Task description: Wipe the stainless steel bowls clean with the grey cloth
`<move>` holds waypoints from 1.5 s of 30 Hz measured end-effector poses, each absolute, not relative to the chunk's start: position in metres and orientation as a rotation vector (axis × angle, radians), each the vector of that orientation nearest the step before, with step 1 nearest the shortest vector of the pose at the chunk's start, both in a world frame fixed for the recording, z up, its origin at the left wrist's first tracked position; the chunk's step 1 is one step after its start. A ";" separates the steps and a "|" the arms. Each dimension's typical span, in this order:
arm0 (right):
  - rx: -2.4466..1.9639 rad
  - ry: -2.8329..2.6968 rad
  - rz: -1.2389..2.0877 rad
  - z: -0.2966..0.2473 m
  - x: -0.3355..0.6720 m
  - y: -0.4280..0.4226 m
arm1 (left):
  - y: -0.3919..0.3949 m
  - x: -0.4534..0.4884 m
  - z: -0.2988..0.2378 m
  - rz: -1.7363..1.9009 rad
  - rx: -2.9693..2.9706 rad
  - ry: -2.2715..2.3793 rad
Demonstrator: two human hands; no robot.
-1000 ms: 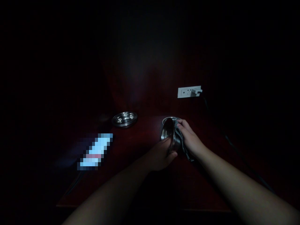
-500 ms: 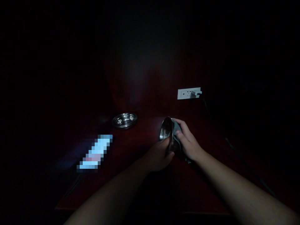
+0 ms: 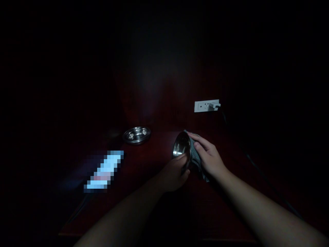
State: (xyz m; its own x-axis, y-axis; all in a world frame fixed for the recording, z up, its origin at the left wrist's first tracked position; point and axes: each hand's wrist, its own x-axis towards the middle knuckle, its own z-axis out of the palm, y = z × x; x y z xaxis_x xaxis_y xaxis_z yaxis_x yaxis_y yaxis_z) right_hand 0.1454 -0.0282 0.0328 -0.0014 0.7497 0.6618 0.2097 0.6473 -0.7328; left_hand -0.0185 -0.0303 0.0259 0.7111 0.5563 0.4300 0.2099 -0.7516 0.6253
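A shiny metal bowl (image 3: pixel 181 145) is tipped on its side above the dark red table, its mouth turned to the left. My left hand (image 3: pixel 173 173) grips its lower rim, thumb inside and fingers under the outer wall. Against the bowl's right outer side lies a grey-green cloth (image 3: pixel 195 159). My right hand (image 3: pixel 209 152) is closed on this cloth and presses it to the metal; some of the cloth hangs below the fingers.
Several stacked metal dishes (image 3: pixel 136 135) stand on the table (image 3: pixel 154 151) at the back left. Nearer lies a lit, blurred-out screen (image 3: pixel 105 171). A white wall socket (image 3: pixel 206 105) holds a plug, and a dark cable (image 3: pixel 272 187) runs along the right. The surroundings are very dark.
The bowl has turned slightly, so more of its inside shows. My right hand and the cloth have shifted a little along its outer side. The whole view has moved slightly.
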 end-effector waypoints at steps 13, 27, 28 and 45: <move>-0.845 -1.715 0.462 0.029 0.146 -0.032 | -0.031 -0.019 0.026 0.804 2.404 0.630; -0.904 -1.847 0.414 0.029 0.158 -0.023 | -0.030 -0.020 0.025 0.765 2.388 0.588; -0.911 -1.846 0.423 0.029 0.159 -0.023 | -0.030 -0.020 0.025 0.765 2.396 0.588; -1.032 -1.846 0.411 0.027 0.162 -0.020 | -0.030 -0.020 0.023 0.734 2.383 0.601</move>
State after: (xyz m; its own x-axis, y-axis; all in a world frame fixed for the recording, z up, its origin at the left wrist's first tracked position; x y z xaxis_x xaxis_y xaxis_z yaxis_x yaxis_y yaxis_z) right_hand 0.1615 -0.0200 0.0268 -0.1948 0.7958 0.5733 0.4774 0.5875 -0.6534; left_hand -0.0202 -0.0297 0.0233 0.7485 0.5564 0.3609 0.2442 -0.7372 0.6300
